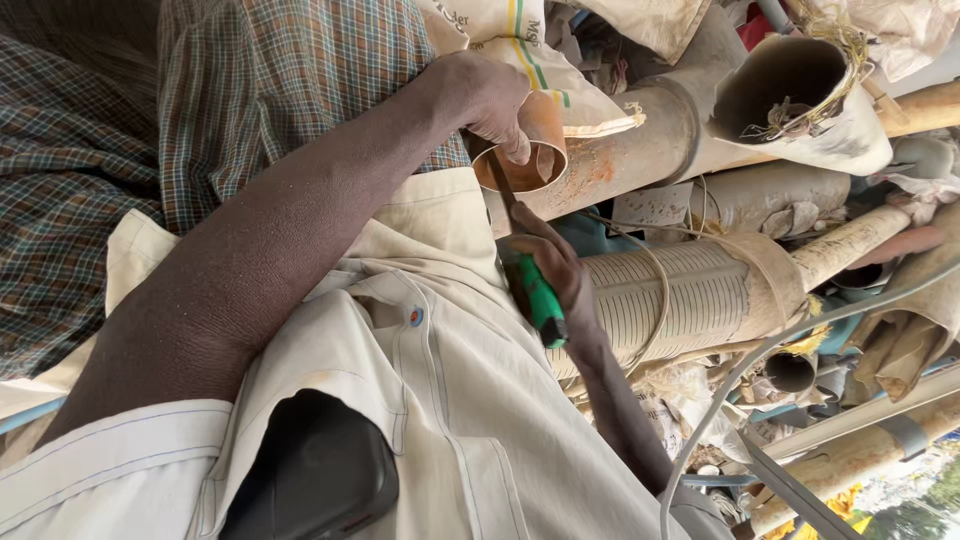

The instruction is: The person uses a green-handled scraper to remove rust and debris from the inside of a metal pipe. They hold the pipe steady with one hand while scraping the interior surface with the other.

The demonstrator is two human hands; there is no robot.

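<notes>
Orange pipe end (pixel 520 160), open mouth toward camera, gripped at rim by left hand (pixel 490 95); right hand (pixel 550 265) closed around green-handled tool (pixel 535 295), blade inside pipe mouth; slotted pipe (pixel 670 290) beside.

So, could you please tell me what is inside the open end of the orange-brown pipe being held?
A thin dark tool blade reaches into the orange-brown pipe mouth, driven by the hand gripping a green handle. The other hand grips the rim. The blade's tip and the pipe's depth are hidden.
</notes>
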